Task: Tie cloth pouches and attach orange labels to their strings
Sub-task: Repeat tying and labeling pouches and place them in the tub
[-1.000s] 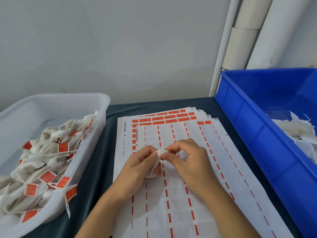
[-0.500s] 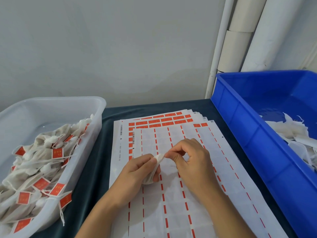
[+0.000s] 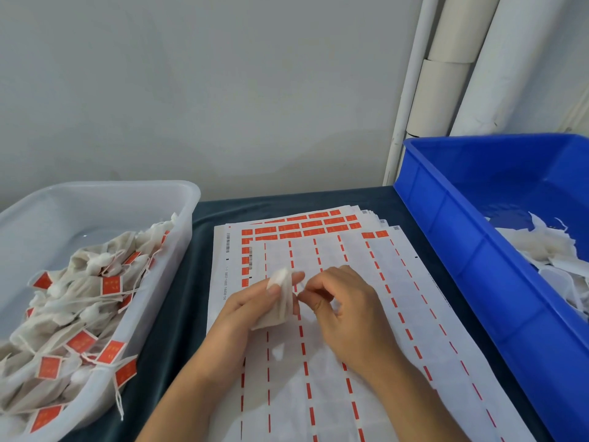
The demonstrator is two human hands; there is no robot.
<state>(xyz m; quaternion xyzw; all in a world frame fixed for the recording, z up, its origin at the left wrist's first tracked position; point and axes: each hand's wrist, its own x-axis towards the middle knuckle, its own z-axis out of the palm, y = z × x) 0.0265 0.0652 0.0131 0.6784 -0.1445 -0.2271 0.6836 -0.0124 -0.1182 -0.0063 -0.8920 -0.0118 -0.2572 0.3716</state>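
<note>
The pouch (image 3: pixel 280 298) now stands upright in the left hand (image 3: pixel 255 301), gripped between thumb and fingers over the label sheets (image 3: pixel 322 346); half a second ago both hands met at its neck. The right hand (image 3: pixel 342 309) has drawn slightly away, fingers curled and pinched, probably on the string, which is too thin and blurred to see. That suggests the tie is being pulled tight, with labelling still to come. The knot itself is hidden. The white bin (image 3: pixel 105 193) of labelled pouches and blue bin (image 3: pixel 452 224) are cut off at the edges.
</note>
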